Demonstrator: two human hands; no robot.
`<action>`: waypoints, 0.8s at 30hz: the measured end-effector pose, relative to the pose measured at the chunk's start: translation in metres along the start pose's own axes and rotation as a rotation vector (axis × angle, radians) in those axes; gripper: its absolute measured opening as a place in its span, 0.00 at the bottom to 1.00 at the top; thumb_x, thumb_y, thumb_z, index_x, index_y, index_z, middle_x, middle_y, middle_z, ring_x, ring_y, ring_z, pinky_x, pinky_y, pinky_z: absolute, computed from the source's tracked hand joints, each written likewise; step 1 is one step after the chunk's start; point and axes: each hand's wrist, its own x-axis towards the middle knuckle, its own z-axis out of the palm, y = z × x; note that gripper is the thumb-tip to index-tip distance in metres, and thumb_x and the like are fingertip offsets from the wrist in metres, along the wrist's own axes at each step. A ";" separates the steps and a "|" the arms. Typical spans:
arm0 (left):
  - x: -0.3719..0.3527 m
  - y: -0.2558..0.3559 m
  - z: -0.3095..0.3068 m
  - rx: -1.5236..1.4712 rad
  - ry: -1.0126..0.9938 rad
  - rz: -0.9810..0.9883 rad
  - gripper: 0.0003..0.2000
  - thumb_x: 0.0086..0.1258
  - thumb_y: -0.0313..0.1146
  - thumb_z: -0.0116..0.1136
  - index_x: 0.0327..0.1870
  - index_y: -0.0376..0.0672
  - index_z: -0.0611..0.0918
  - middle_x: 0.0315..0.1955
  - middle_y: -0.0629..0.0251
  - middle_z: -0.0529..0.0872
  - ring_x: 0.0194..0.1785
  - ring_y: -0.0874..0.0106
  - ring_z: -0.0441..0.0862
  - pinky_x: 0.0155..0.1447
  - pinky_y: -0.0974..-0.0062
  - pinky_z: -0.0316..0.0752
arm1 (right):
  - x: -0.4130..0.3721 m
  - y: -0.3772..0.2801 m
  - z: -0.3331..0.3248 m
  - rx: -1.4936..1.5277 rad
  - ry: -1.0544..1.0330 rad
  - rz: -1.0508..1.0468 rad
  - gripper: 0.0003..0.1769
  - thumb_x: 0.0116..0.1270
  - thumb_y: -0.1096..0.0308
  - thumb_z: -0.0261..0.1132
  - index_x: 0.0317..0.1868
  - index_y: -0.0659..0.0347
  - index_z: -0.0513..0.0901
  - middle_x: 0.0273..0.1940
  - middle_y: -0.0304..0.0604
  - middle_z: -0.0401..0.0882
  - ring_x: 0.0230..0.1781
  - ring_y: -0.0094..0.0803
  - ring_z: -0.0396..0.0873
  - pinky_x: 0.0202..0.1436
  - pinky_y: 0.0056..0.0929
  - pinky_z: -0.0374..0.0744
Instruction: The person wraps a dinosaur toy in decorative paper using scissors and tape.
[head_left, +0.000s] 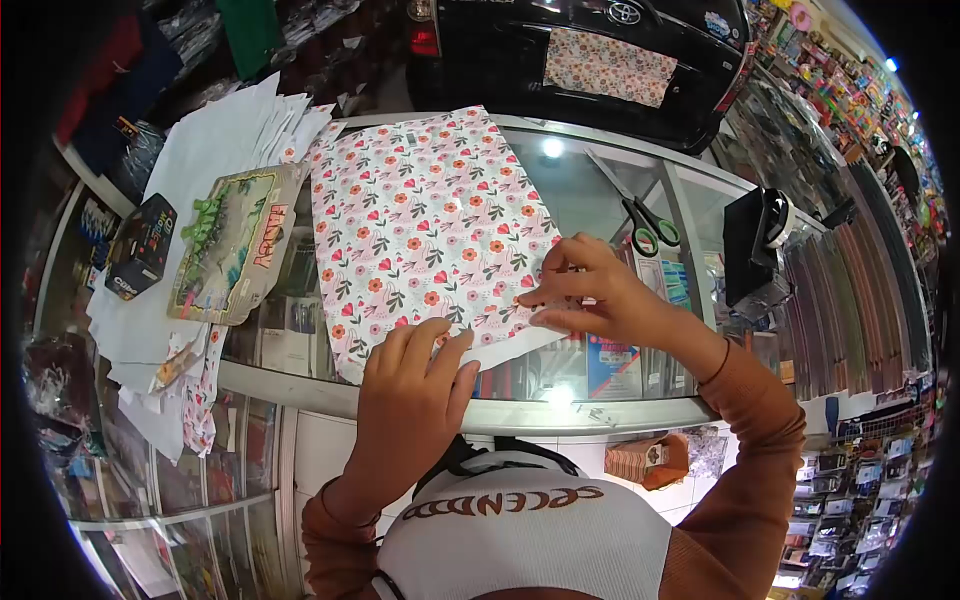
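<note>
White floral wrapping paper with pink and orange flowers lies on the glass counter in front of me. My left hand is at its near edge, fingertips pressed on the printed side and thumb by the white border. At the paper's right edge my right hand pinches it between thumb and fingers, the other fingers curled. Any small piece between those fingertips is too small to make out. Beyond my right hand, scissors with black and green handles lie with their blades pointing away.
To the left are stacked white sheets, a packaged toy-dinosaur card and a black box. A black tape dispenser stands at the right. The counter's metal edge runs before me. A black car stands behind.
</note>
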 end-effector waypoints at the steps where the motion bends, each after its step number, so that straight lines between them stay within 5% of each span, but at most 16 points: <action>1: 0.001 0.000 0.000 -0.009 -0.007 -0.010 0.13 0.65 0.33 0.65 0.49 0.41 0.84 0.47 0.62 0.80 0.50 0.62 0.77 0.54 0.63 0.73 | 0.001 0.001 0.000 0.029 -0.003 0.009 0.17 0.57 0.64 0.76 0.48 0.51 0.90 0.38 0.36 0.74 0.42 0.33 0.70 0.48 0.32 0.68; 17: 0.019 -0.007 0.005 -0.116 -0.002 -0.173 0.11 0.63 0.26 0.67 0.46 0.47 0.88 0.46 0.62 0.80 0.51 0.62 0.77 0.54 0.64 0.72 | 0.005 -0.002 0.009 0.209 0.075 0.208 0.21 0.53 0.63 0.80 0.39 0.60 0.77 0.38 0.41 0.76 0.39 0.37 0.75 0.42 0.33 0.73; 21: 0.014 0.000 0.000 0.040 -0.145 -0.037 0.20 0.63 0.35 0.67 0.56 0.39 0.83 0.50 0.60 0.80 0.54 0.60 0.75 0.61 0.59 0.67 | 0.004 0.001 0.008 0.290 0.094 0.246 0.18 0.54 0.67 0.78 0.38 0.60 0.77 0.39 0.41 0.78 0.41 0.36 0.77 0.45 0.33 0.75; 22: 0.013 0.004 -0.001 0.020 -0.201 0.008 0.30 0.63 0.46 0.68 0.58 0.30 0.79 0.54 0.58 0.77 0.56 0.58 0.73 0.60 0.59 0.70 | 0.004 0.002 0.009 0.294 0.107 0.247 0.17 0.55 0.68 0.78 0.38 0.61 0.77 0.39 0.41 0.78 0.42 0.36 0.77 0.45 0.33 0.75; 24: 0.012 0.011 -0.001 0.052 -0.221 0.006 0.33 0.64 0.51 0.65 0.60 0.30 0.78 0.54 0.55 0.77 0.55 0.58 0.72 0.60 0.58 0.69 | 0.003 0.004 0.010 0.304 0.109 0.224 0.16 0.56 0.69 0.77 0.38 0.61 0.78 0.40 0.42 0.79 0.43 0.35 0.78 0.47 0.33 0.75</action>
